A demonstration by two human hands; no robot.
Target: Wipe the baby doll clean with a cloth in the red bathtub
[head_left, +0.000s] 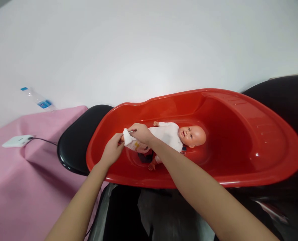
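Note:
A bald baby doll (193, 135) in a white long-sleeved top (169, 133) lies on its back inside a red baby bathtub (264, 134), its head to the right. Around its lower end is a white garment (136, 146) with a coloured print and a bunched white edge; whether it is a diaper or trousers I cannot tell. My right hand (140, 133) pinches this edge from above. On the other side of the edge, my left hand (114, 147) is closed on the same garment, close to the doll's feet, which are mostly hidden.
A black rounded seat (77, 144) sticks out under the tub's left end, and another dark rounded surface (287, 97) is behind its right end. Pink cloth (38, 187) spreads at left, carrying a white device (17, 141) with a black cable. A plastic bottle (38, 99) lies beyond.

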